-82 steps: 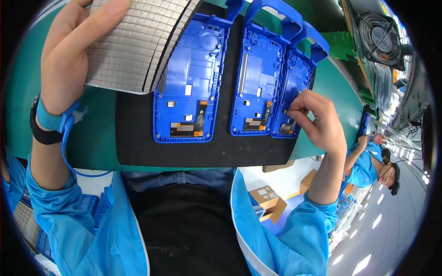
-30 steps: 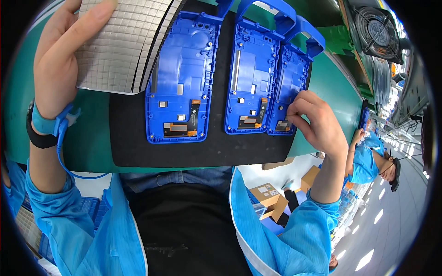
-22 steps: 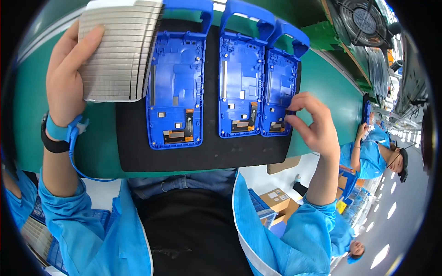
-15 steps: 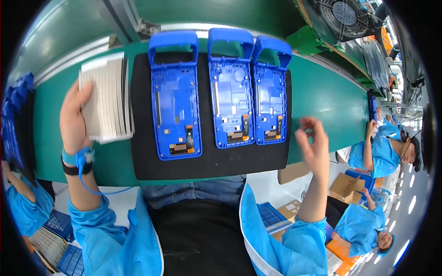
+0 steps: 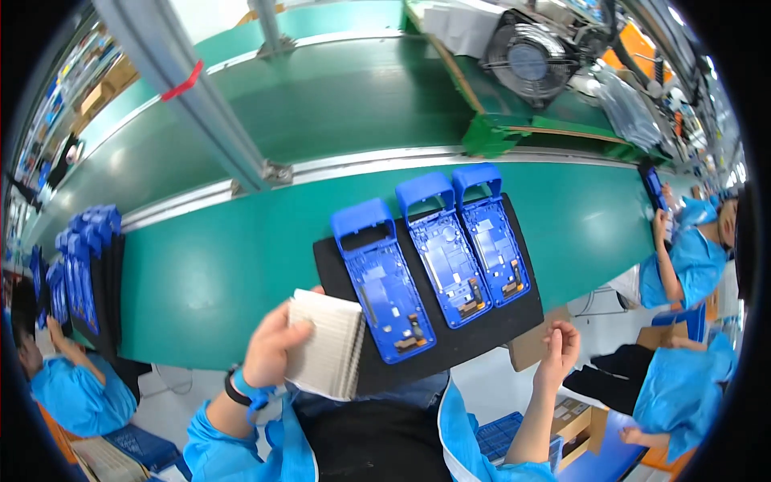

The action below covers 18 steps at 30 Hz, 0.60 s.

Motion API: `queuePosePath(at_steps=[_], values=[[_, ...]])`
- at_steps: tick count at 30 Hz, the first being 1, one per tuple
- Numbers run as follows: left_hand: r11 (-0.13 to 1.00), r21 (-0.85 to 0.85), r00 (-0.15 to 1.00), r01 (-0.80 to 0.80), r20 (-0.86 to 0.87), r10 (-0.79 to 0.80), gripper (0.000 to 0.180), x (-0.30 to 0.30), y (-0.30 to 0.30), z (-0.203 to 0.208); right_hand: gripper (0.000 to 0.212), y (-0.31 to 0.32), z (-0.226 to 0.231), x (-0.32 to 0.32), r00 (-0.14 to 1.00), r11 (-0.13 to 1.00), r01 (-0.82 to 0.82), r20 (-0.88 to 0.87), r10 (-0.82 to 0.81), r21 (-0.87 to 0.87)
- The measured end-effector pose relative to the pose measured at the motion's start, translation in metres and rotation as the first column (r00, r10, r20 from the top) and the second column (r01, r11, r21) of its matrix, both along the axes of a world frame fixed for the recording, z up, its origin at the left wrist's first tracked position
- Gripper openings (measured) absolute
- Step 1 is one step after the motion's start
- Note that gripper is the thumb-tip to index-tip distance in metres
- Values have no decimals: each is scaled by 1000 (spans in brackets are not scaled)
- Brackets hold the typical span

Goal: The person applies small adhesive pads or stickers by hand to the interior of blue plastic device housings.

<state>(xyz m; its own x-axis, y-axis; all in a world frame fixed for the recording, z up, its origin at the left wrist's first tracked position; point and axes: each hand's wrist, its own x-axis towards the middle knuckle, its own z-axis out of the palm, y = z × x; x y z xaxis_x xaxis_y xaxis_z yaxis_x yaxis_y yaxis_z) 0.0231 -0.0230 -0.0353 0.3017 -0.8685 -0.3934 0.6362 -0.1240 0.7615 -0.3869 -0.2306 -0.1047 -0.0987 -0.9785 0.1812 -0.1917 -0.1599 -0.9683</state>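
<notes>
My left hand [image 5: 275, 347] is closed on a stack of cream-coloured sheets [image 5: 325, 344], thumb across the front, over the left near corner of a black mat [image 5: 490, 341]. Three blue plastic device housings lie face up on that mat: a left one [image 5: 391, 301], a middle one [image 5: 451, 269] and a right one [image 5: 499, 251]. Each has a raised loop at its far end and a dark and orange flex part near its lower end. To the right of the mat, my right hand [image 5: 557, 353] is raised with fingers loosely bent and apart, and nothing shows in it.
The green bench [image 5: 201, 297] runs left and right under the mat. More blue housings [image 5: 80, 273] stand in a row at the left. A metal post [image 5: 189, 88] rises at the far side; a fan [image 5: 530, 60] sits on a shelf. Co-workers in blue [image 5: 687, 257] sit nearby.
The view has swung, so the mat and housings appear tilted and farther right. The sheet stack in my left hand now sits lower and overlaps the mat. My right hand appears lower.
</notes>
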Motion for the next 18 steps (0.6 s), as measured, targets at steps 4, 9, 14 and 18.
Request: queuePosePath(at_steps=[4, 9, 14, 18], values=[[980, -104, 975, 169, -127, -182, 73, 1, 11, -28, 23, 74, -68, -6, 947, 880, -205, -141, 289, 429], [742, -304, 707, 597, -236, -666, 60, -15, 6, -49, 23, 181, -63, 151, 831, 739, -540, 394, 392, 403], [504, -351, 541, 789, 8, -841, 39, -23, 15, -30, 25, 142, -40, 190, 744, 958, -122, 663, -84, 259], [828, -270, 871, 492, 140, -472, 45, 22, 47, -35, 33, 75, -41, 118, 684, 928, 120, 648, -335, 353]])
